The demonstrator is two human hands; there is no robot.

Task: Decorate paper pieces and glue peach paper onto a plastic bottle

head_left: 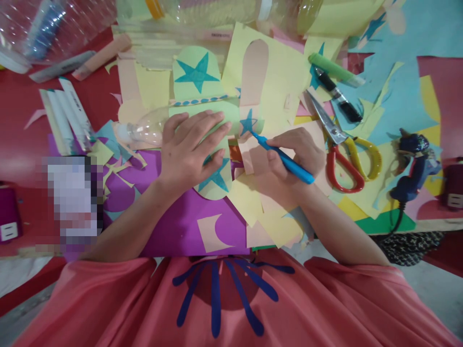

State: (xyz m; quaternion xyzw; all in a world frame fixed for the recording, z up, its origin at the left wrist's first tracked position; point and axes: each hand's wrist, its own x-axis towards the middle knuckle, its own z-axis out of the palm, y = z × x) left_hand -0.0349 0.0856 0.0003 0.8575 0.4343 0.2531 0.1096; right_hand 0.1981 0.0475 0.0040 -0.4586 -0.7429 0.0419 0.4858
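Observation:
My left hand (pixel 195 144) lies flat with its fingers spread on a plastic bottle wrapped in pale green paper (pixel 231 113), whose clear neck (pixel 146 129) points left. Pale green rounded pieces bearing blue stars stick out above (pixel 196 74) and below (pixel 216 180) the bottle. My right hand (pixel 298 154) grips a blue marker (pixel 285 161), its tip at a small blue star (pixel 248 122) near the bottle's right end. Above that star stands a pinkish rounded paper strip (pixel 255 67). A row of blue ovals (pixel 198 100) runs along a narrow strip.
Right of my right hand lie scissors (pixel 336 135) with red and yellow handles, a black marker (pixel 338 95), a green marker (pixel 336 70) and a dark blue glue gun (pixel 412 168). Pale markers (pixel 67 115) and a blurred-out phone (pixel 72 197) are left. Clear bottles (pixel 213 12) line the back.

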